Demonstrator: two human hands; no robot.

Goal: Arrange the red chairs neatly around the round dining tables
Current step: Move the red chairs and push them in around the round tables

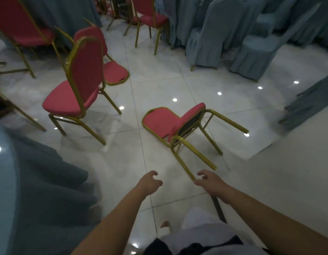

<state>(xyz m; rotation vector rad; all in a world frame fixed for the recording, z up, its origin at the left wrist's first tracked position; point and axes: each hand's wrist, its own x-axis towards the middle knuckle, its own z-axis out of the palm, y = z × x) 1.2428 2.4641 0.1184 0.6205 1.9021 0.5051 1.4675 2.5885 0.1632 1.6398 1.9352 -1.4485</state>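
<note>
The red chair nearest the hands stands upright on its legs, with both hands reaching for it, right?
No: the chair lies tipped on its back on the floor, as the head view shows. The left hand and right hand do reach for it.

The white floor (156, 83) is bare in the middle, so there is room to reach there. A tipped red chair (167, 122) lies on it. Its gold legs (183, 165) stick out toward the person and get in the way. The right hand (210, 179) is just beside the end of one leg. The left hand (150, 182) has bare floor in front. An upright red chair (75, 92) stands on the left. A blue tablecloth (42, 181) hangs close by. Covered blue chairs (224, 39) block the far right.
</note>
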